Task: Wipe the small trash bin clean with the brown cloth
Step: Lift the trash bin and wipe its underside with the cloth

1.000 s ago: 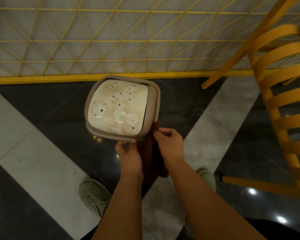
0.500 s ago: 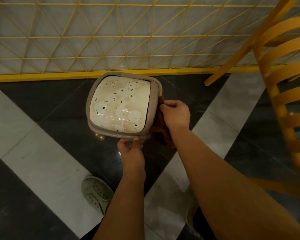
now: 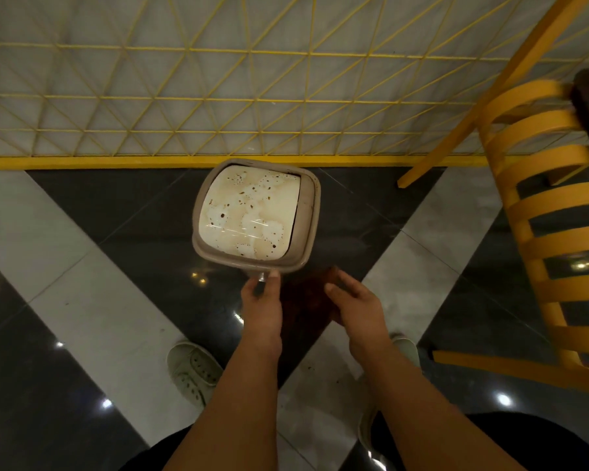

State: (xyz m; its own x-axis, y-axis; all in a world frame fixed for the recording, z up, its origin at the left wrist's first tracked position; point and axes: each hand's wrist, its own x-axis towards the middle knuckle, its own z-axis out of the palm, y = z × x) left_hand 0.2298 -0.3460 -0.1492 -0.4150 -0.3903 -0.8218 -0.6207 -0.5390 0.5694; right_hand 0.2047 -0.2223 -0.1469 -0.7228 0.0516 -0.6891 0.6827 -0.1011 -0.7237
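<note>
Bin at centre frame looks light and stiff; your left hand pinches its near rim, your right hand clutches the soft cloth.

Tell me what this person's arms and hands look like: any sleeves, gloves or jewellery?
Both forearms are bare up to the frame's bottom edge, with no sleeves in view. The left hand and right hand wear no gloves, and no rings, watch or bracelets show. The fingernails look short and unpainted.
</note>
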